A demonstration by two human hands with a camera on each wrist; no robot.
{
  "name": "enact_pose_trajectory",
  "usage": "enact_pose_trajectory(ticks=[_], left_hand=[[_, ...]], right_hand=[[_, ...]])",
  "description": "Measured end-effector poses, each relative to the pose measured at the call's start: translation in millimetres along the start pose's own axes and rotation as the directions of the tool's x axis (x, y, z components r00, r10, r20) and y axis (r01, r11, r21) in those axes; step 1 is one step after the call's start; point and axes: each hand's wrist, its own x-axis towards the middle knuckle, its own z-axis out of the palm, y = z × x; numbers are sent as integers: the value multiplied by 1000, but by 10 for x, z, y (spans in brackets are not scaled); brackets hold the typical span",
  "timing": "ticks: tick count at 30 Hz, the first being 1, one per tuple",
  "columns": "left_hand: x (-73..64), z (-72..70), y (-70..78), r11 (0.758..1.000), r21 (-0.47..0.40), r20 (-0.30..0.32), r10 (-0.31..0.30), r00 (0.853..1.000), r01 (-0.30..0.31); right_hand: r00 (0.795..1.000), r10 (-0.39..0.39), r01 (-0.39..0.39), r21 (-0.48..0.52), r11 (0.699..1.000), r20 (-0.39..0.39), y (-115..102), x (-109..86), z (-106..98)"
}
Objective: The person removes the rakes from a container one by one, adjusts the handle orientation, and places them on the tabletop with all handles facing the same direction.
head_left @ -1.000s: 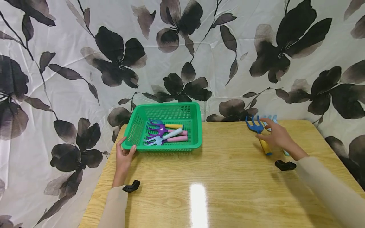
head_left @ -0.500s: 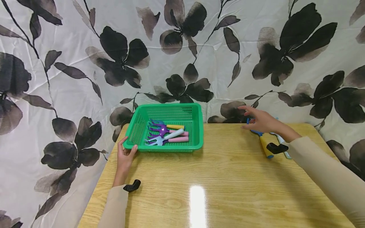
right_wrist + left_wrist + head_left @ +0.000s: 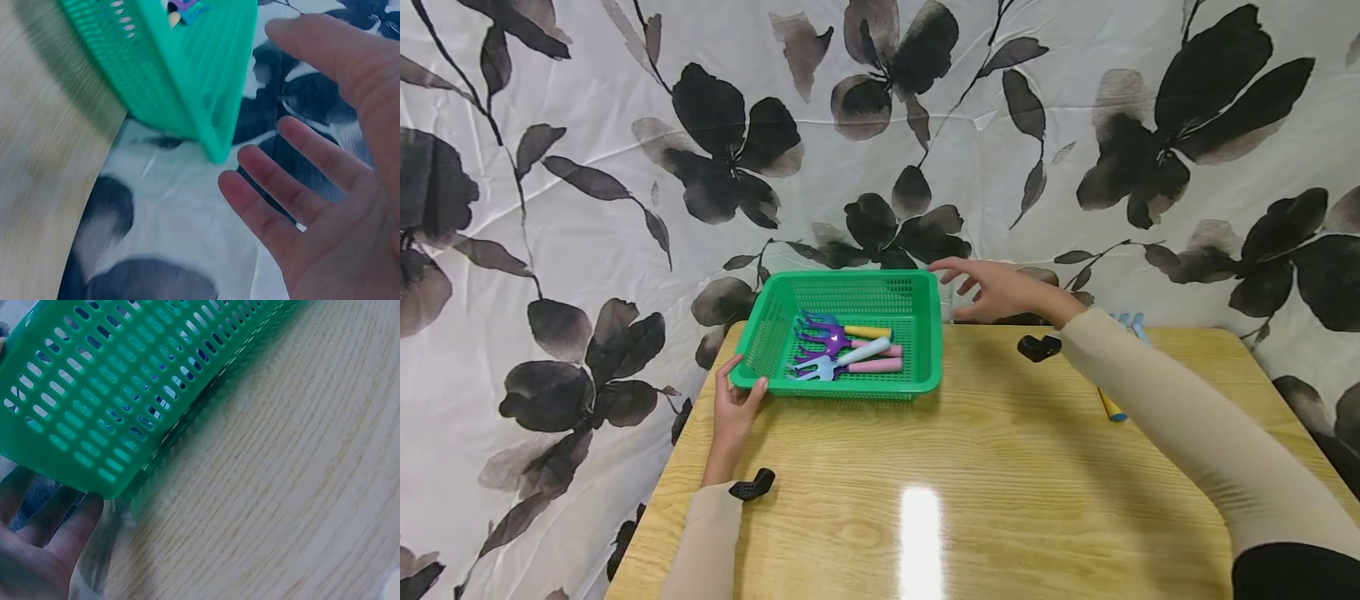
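A green plastic basket (image 3: 842,388) sits toward the back of the table, several small hand forks lying in it. Among them are a light-blue fork (image 3: 842,360), purple forks (image 3: 833,338) with pink handles and one with a yellow handle (image 3: 868,332). My left hand (image 3: 733,417) grips the basket's near left corner, thumb on the front side and fingers round the left end. My right hand (image 3: 1000,290) is at the far right corner with fingers spread and nothing held; in the right wrist view its fingers (image 3: 269,181) look apart from the rim.
Behind my right forearm, a yellow handle (image 3: 1112,407) and light-blue tines (image 3: 1135,323) show on the table's (image 3: 1000,500) right side. A flower-printed cloth (image 3: 985,167) hangs at the table's back edge.
My right hand has left the blue fork with the yellow handle and moved left to the basket's far right corner, carrying nothing. The left hand stays at the basket.
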Motion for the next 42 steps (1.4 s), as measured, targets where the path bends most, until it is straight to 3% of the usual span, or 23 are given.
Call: enact_pose_trajectory(ticks=[7, 12, 16, 20, 25, 31, 42], left_hand=[[30, -13, 90, 1000, 13, 20, -17, 1000, 17], [1, -4, 162, 1000, 0, 24, -24, 999, 24], [-22, -30, 104, 999, 2, 0, -40, 999, 40], [-16, -47, 15, 1000, 0, -24, -17, 1000, 17], [-5, -28, -24, 1000, -6, -27, 24, 999, -24], [2, -6, -45, 999, 24, -4, 32, 999, -32], [-13, 11, -51, 999, 23, -9, 41, 999, -40]], right_hand=[[991, -64, 61, 24, 998, 117, -135, 600, 146], [979, -75, 68, 42, 997, 187, -220, 994, 375], [960, -54, 44, 43, 998, 275, -281, 1253, 613], [934, -27, 24, 15, 1000, 356, -333, 1447, 818], [901, 1, -8, 14, 1000, 433, -379, 1571, 1012], [864, 31, -15, -37, 999, 502, -314, 1578, 1194], [885, 31, 11, -87, 996, 465, -221, 1572, 1296]])
